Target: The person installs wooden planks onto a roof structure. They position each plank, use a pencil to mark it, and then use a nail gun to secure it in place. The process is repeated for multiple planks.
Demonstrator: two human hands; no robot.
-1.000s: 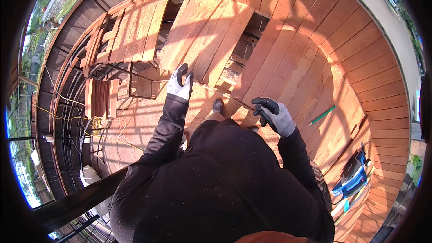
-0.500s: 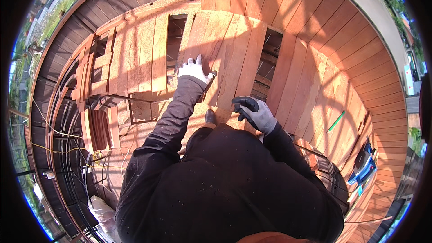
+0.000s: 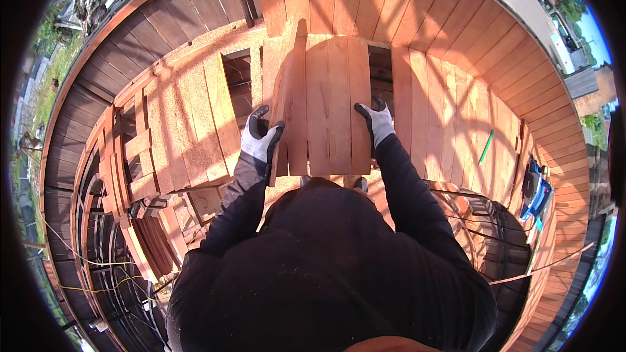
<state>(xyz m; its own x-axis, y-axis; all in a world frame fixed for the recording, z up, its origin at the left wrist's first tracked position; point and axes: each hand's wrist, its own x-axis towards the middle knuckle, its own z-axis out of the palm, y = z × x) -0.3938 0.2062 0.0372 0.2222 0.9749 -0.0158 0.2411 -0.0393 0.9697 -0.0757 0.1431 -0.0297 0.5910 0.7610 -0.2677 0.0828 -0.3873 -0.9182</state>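
Observation:
A reddish wooden plank (image 3: 291, 68) stands tilted on its long edge, running away from me. My left hand (image 3: 259, 135), in a grey glove with black fingers, is beside its near part. The thumb touches or nearly touches the plank; fingers and thumb are apart, with no wood visible between them. Several flat planks (image 3: 328, 101) lie side by side right of the tilted one. At their right edge is my right hand (image 3: 376, 122), gloved alike, its thumb by the outer plank and its fingers spread over a dark gap (image 3: 380, 68). Whether it presses the wood is unclear.
Dark openings flank the planks; the left gap (image 3: 239, 78) shows framing below. Sawdust-covered boards (image 3: 186, 124) lie left, with a plank stack (image 3: 154, 244) nearer me. A green strip (image 3: 486, 146) and a blue power tool (image 3: 538, 192) lie right. Yellow cord (image 3: 98, 290) trails at lower left.
One plank now stands tilted on edge where the boards lay flat. My left hand has shifted nearer to me; my right hand has moved up to the right edge of the planks.

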